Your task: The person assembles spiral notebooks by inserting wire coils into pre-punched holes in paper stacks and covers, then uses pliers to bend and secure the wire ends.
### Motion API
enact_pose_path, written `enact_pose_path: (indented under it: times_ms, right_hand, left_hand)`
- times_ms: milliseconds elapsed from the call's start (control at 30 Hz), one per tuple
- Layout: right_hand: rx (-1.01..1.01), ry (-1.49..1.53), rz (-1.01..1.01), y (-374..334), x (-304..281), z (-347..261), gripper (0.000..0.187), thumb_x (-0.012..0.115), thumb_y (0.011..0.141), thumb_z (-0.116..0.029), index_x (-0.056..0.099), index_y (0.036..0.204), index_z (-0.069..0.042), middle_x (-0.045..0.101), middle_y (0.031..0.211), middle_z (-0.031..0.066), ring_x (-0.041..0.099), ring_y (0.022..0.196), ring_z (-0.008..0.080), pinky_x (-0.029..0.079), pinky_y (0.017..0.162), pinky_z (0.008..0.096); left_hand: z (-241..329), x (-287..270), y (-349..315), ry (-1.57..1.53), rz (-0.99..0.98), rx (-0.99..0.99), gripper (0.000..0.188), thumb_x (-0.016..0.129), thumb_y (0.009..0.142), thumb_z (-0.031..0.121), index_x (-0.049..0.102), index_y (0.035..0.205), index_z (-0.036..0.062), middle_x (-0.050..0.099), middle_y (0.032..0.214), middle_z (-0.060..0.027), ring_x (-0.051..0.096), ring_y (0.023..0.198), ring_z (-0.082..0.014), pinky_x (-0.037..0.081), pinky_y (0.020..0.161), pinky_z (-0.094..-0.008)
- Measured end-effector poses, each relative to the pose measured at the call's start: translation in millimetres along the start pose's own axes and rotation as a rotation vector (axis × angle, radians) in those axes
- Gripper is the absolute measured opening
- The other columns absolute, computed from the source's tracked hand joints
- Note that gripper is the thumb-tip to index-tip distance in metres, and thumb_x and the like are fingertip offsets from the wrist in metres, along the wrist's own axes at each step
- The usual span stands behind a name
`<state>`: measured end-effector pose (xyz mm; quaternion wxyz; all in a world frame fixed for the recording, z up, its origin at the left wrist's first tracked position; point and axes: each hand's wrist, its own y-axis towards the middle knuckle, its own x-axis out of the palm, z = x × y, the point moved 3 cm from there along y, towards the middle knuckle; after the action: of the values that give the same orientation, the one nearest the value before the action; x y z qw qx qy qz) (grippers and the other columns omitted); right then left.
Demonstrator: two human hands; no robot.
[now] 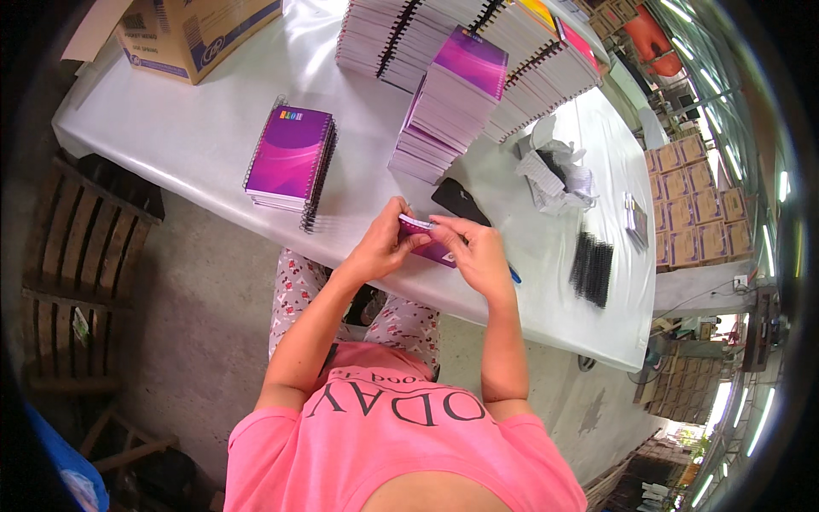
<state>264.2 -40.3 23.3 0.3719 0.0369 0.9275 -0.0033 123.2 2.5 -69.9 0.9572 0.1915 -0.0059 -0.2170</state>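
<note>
Near the front edge of the table, a purple notebook (437, 253) is held between my two hands, its punched edge raised toward me. My left hand (380, 242) grips it on the left, with the thumb on the cover. At the other end, the thumb and fingers of my right hand (478, 254) pinch its edge. Whether a coil sits in the holes is too small to tell. To the left lies a stack of purple spiral-bound notebooks (291, 155). Beyond my hands rises a tall pile of purple notebooks without coils (456, 98).
Just past my hands lies a black case (461, 201); a blue pen (514, 273) pokes out beside my right hand. Black spiral coils (592, 269) and crumpled paper (556, 175) are on the right. A cardboard box (192, 38) stands far left, a slatted wooden chair (81, 282) below.
</note>
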Motion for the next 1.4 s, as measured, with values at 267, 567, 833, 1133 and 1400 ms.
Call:
enact_pose_path:
  times_ms: [267, 567, 833, 1133, 1400]
  right_hand:
    - [-0.092, -0.021, 0.094, 4, 2, -3, 0.018, 0.075, 0.069, -0.006, 0.069, 0.086, -0.002, 0.065, 0.080, 0.0086, 0.060, 0.071, 0.0213, 0.047, 0.066, 0.0310]
    - [-0.058, -0.002, -0.037, 5, 7, 5, 0.020, 0.074, 0.073, -0.015, 0.068, 0.088, -0.003, 0.065, 0.083, 0.0090, 0.061, 0.078, 0.0253, 0.046, 0.071, 0.0341]
    - [-0.229, -0.285, 0.091, -15, 14, -24, 0.026, 0.068, 0.080, -0.033, 0.068, 0.085, -0.007, 0.066, 0.090, 0.0072, 0.062, 0.089, 0.0261, 0.043, 0.076, 0.0406]
    - [-0.065, -0.219, 0.091, -10, 18, -2, 0.026, 0.061, 0.083, -0.030, 0.068, 0.096, -0.008, 0.067, 0.081, 0.0084, 0.063, 0.074, 0.0258, 0.045, 0.069, 0.0387]
    - [-0.211, -0.528, -0.008, 27, -25, 75, 0.036, 0.067, 0.075, -0.018, 0.063, 0.107, -0.004, 0.067, 0.085, 0.0162, 0.061, 0.073, 0.0354, 0.050, 0.073, 0.0327]
  left_hand:
    - [8, 1, 2, -0.039, 0.004, -0.031, 0.033, 0.071, 0.082, 0.011, 0.040, 0.093, 0.0035, 0.044, 0.075, -0.0065, 0.041, 0.067, -0.0166, 0.039, 0.061, -0.0292]
    - [3, -1, 2, -0.016, -0.036, -0.068, 0.032, 0.069, 0.080, 0.008, 0.041, 0.095, 0.0023, 0.046, 0.084, -0.0146, 0.046, 0.074, -0.0275, 0.040, 0.068, -0.0347]
    - [-1, 2, 1, 0.017, 0.007, 0.026, 0.032, 0.066, 0.082, 0.005, 0.038, 0.096, 0.0044, 0.043, 0.077, -0.0066, 0.042, 0.064, -0.0144, 0.038, 0.057, -0.0280]
    - [5, -5, -1, -0.077, -0.088, -0.109, 0.035, 0.070, 0.080, 0.009, 0.039, 0.095, 0.0040, 0.042, 0.081, -0.0082, 0.042, 0.070, -0.0186, 0.038, 0.063, -0.0301]
    - [-2, -5, 2, -0.120, -0.239, -0.061, 0.042, 0.074, 0.079, 0.018, 0.038, 0.097, 0.0057, 0.043, 0.079, -0.0069, 0.041, 0.071, -0.0176, 0.039, 0.064, -0.0303]
